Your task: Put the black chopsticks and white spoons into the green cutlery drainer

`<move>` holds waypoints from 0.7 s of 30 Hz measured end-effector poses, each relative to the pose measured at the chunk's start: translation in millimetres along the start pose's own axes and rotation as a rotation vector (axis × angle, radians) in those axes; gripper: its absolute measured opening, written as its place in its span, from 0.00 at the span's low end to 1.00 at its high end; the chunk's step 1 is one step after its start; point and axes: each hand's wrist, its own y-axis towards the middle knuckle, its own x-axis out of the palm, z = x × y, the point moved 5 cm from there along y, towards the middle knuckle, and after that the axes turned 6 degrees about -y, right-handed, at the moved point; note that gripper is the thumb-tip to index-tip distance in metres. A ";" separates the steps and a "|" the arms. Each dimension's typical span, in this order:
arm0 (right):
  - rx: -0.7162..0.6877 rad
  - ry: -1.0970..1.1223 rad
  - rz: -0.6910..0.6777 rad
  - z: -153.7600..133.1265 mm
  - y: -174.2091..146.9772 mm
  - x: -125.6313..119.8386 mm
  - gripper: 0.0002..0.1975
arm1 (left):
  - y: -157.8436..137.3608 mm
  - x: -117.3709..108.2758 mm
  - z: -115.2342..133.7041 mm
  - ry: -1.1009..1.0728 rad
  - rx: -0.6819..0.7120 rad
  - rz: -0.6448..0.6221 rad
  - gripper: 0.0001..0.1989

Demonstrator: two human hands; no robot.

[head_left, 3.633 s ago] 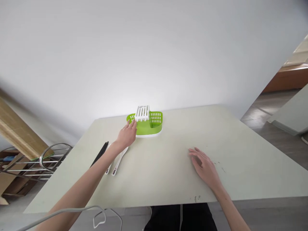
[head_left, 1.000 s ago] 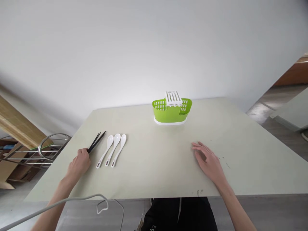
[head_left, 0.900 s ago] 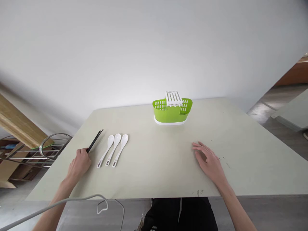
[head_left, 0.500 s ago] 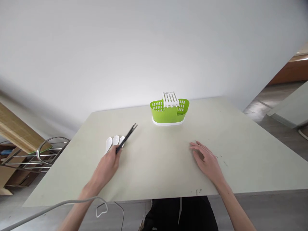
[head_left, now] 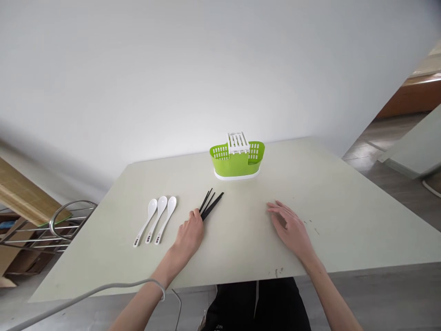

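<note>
My left hand [head_left: 190, 231] is closed round a bunch of black chopsticks [head_left: 212, 207], low over the table. Their tips fan out past my fingers and point away from me; the other ends are hidden in the hand. Left of it, three white spoons [head_left: 161, 203] lie side by side with their bowls pointing away. My right hand [head_left: 288, 229] rests on the tabletop with its fingers stretched out and holds nothing. Farther back stands a green plastic basket [head_left: 237, 164] with a white base and a white slotted piece [head_left: 238, 143] across its top.
The pale table [head_left: 241, 248] reaches back to a white wall [head_left: 193, 82]. A grey cable [head_left: 103, 287] passes over my left forearm. Beyond the table's left edge are a metal rack [head_left: 58, 225] and a rolled bamboo mat [head_left: 31, 195].
My left hand has carried the chopsticks to the right, off the spoons, and lowered them toward the table. The spoons now show in full. My right hand stays on the table.
</note>
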 end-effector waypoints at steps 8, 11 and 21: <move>0.002 0.007 0.010 -1.6 0.9 -0.5 0.14 | 3.1 -6.8 23.1 -0.013 0.041 0.000 0.13; 0.000 0.006 0.011 -1.9 1.1 -0.6 0.14 | 3.7 -6.6 28.8 -0.001 0.067 0.013 0.13; 0.000 -0.005 0.016 -3.3 0.8 -2.1 0.14 | 3.4 -6.5 34.6 0.009 0.065 0.049 0.14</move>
